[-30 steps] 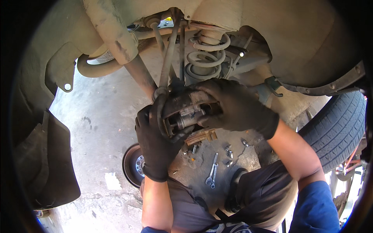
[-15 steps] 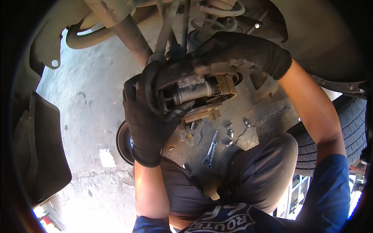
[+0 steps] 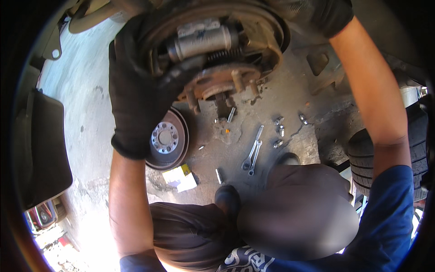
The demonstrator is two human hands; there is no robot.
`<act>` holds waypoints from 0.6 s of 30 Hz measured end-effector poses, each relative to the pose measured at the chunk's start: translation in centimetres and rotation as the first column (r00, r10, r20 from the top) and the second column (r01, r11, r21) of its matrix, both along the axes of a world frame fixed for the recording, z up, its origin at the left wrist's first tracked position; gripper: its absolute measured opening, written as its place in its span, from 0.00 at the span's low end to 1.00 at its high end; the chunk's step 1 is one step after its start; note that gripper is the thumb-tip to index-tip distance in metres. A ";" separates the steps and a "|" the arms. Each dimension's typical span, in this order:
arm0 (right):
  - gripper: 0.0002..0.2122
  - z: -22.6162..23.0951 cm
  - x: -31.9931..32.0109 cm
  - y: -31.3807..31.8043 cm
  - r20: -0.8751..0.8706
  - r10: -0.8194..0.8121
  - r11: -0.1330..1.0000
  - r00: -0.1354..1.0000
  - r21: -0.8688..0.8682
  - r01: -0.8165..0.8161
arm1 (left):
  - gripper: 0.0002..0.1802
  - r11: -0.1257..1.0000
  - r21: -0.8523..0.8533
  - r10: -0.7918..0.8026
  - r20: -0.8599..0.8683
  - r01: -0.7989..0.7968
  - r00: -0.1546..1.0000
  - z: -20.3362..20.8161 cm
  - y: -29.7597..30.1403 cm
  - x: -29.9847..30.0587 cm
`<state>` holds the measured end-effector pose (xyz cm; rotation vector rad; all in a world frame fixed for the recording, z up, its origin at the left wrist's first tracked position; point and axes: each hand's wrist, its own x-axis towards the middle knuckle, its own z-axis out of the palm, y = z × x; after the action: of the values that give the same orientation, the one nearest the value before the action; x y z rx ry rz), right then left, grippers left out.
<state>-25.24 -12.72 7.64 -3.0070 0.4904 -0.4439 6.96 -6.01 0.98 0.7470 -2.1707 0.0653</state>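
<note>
Black-gloved left hand (image 3: 140,86), head view: wrapped around the left edge of the drum brake assembly (image 3: 226,75), thumb beneath the grey wheel cylinder (image 3: 204,43). Right hand (image 3: 317,16): at the assembly's upper right, fingers out of sight; grasp cannot be told. Assembly is above the concrete floor (image 3: 90,136), where brake drum (image 3: 166,152) and two wrenches (image 3: 251,156) lie.

Concrete floor (image 3: 90,118), grey, stained and cracked; bright glare (image 3: 90,226) whitens lower left, shadow (image 3: 333,118) darkens right side
</note>
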 end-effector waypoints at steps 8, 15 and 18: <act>0.35 2.3 1.6 0.7 -0.019 0.171 0.985 0.985 0.010 -0.170 | 0.46 0.997 -0.019 -0.073 -0.030 0.073 0.997 0.5 -0.2 -0.2; 0.33 1.9 1.8 0.9 -0.021 0.258 0.959 0.966 -0.117 -0.259 | 0.48 0.998 0.062 -0.012 -0.077 0.017 0.997 1.1 0.7 -0.3; 0.28 0.9 1.0 1.5 -0.066 0.036 0.970 0.997 -0.237 -0.050 | 0.47 0.997 0.054 0.056 -0.039 -0.054 0.998 1.2 0.9 -0.3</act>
<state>-24.28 -11.27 8.59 -3.2646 0.4010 -0.4379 6.61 -5.09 2.13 0.8317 -2.1208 0.0212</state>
